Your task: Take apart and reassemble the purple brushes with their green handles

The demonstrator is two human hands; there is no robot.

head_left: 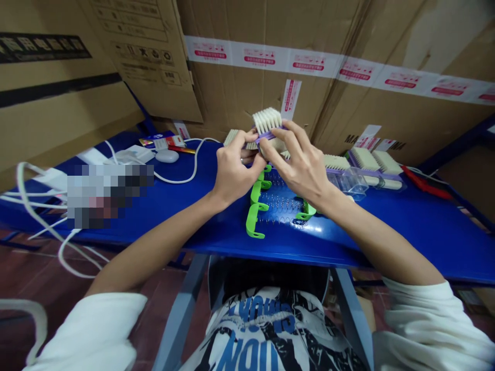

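A brush (267, 121) with cream bristles and a purple base is raised over the table, bristles upward. My left hand (236, 172) pinches its left side between thumb and fingers. On its right side, the fingers of my right hand (303, 161) are closed around the purple edge. My fingers hide part of its underside. Below my hands lie several bright green curved plastic pieces (253, 219) with thin metal springs (281, 202) between them. Behind my left hand, another bristled piece (230, 136) is partly covered.
Several cream-bristled purple brushes (365, 159) stand at the right, beside clear plastic pieces (350, 181) and a red object (427, 184). Left on the blue table (185, 211) are a white mouse (167, 156), cables (195, 170) and a blurred patch. Cardboard boxes (247, 93) wall off the back.
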